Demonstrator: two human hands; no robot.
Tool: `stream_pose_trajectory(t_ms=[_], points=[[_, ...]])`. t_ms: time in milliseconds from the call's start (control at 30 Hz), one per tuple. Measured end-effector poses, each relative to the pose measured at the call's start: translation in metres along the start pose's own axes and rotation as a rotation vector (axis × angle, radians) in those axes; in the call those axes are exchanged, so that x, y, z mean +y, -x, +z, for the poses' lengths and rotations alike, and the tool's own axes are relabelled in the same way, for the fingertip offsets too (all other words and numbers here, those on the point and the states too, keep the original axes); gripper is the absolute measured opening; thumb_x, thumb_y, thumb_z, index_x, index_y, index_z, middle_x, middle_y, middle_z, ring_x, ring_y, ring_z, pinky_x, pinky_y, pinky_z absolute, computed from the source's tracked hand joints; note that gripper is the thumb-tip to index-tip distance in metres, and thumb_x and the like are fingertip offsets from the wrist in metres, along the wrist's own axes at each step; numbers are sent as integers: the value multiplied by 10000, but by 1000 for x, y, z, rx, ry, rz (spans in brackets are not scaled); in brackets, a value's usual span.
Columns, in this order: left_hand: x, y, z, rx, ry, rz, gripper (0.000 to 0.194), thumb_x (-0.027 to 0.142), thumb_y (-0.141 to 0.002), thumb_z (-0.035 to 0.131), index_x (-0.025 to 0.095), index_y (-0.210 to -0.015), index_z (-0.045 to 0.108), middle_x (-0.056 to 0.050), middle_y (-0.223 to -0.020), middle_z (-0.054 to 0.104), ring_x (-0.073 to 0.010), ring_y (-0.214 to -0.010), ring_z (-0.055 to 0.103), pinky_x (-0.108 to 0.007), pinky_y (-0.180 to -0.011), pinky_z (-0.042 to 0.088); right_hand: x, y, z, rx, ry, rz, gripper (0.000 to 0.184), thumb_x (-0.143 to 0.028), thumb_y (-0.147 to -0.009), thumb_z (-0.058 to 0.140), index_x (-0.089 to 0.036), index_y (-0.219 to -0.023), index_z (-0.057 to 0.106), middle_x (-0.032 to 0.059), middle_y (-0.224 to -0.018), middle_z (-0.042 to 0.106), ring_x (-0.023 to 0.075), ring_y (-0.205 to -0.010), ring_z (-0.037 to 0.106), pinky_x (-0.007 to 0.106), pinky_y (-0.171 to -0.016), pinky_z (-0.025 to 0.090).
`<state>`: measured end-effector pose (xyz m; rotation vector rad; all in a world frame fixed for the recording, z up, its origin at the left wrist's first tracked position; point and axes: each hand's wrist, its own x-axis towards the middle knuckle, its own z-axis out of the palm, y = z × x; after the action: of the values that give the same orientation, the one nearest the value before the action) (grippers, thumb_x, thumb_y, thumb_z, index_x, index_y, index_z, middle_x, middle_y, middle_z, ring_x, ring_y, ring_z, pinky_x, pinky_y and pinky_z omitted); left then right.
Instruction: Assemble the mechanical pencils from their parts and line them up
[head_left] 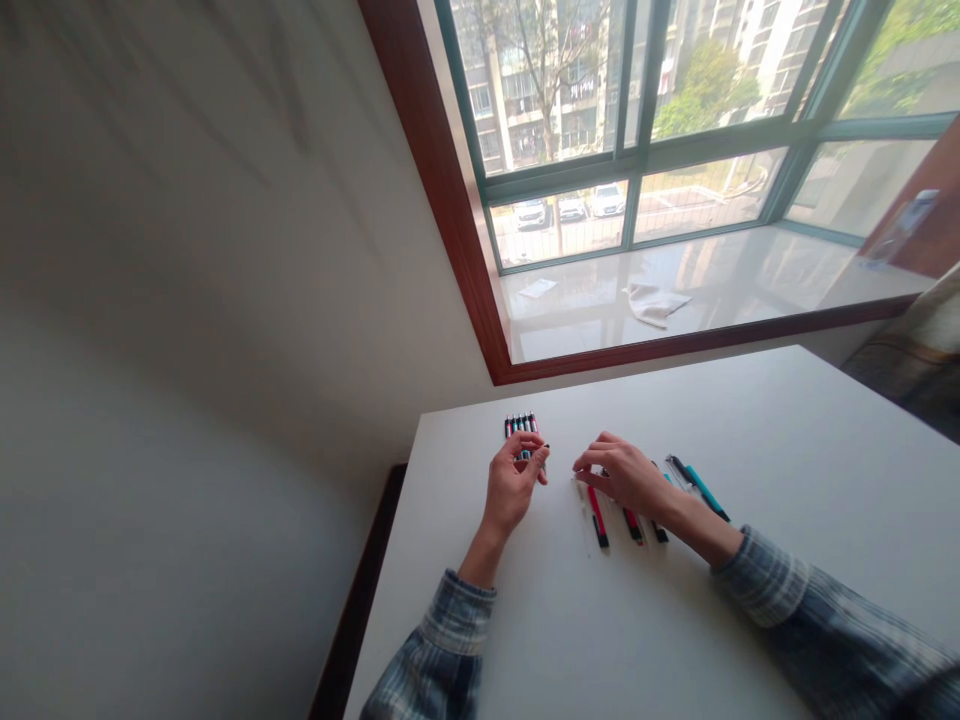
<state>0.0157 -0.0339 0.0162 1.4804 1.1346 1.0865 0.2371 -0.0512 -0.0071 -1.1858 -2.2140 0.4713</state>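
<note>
On the white table [750, 470], head view: left hand [514, 487] pinches the near end of a neatly squared bunch of pens [521, 428]. Right hand [616, 475], fingertips drawn together, curls beside a loose red pen [598, 517] and teal pen [701, 487]; its grip cannot be told.

Head-worn cam, tilted forward-down, close above left hand [512, 487] and right hand [621, 477]; white table [825, 520] at 5 o'clock, bay window [637, 130] at 1 o'clock.
</note>
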Motion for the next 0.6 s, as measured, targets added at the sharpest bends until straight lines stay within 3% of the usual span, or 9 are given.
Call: stream_pose_trajectory(t_ms=[267,433,600], points=[[-12,-2,-1,-40,19,-4,199,296,-792,789,174,-910,686,-61,-933,742,-187,-840,713,-293,-767,578,-4,4,-5,246,-383,189,183,-379,-942,662,-238,-982,772,38,-934,790,196,-793,699,355,-766,584],[-9,2,4,-83,10,30,192,289,-793,809,173,-901,701,-70,-952,756,-196,-881,724,-318,-836,586,-6,3,-3,263,-620,241,218,-401,-909,704,-207,-980,772,59,-962,796,213,-848,736,362,-811,612],[-5,5,8,-110,-58,77,182,340,-832,793,179,-896,736,-73,-944,763,-203,-871,721,-333,-843,590,-6,4,-2,224,-604,245,248,-438,-921,695,-216,-979,789,60,-970,802,223,-869,742,371,-814,605]])
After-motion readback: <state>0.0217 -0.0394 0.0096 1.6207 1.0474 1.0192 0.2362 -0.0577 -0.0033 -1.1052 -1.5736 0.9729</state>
